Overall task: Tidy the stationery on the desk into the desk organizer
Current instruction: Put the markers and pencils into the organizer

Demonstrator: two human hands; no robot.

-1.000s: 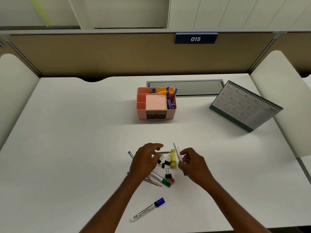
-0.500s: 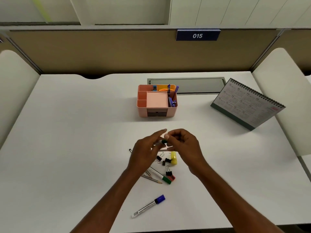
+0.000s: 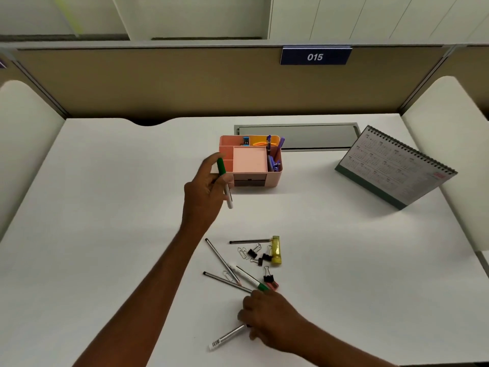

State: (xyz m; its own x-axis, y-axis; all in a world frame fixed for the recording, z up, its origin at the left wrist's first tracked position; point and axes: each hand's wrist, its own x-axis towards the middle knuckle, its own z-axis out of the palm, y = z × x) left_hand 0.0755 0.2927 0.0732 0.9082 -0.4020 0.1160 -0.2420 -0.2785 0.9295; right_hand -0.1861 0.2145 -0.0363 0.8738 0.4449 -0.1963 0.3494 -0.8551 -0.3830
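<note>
Head view: left hand is up off the white desk, fingers curled round a green-capped white marker pen, cap end up, barrel poking out below the thumb. It's just front-left of the pink plastic desk organizer, and the hand covers that corner. Right hand is low, over one end of a white barcode-labelled marker lying on the desk. That end's hidden, so can't tell if it's pinched or only touched. Btwn the hands: dark pencils, black binder clips, a 2nd green-capped marker, and a yellow see-through item too blurry to name.
</note>
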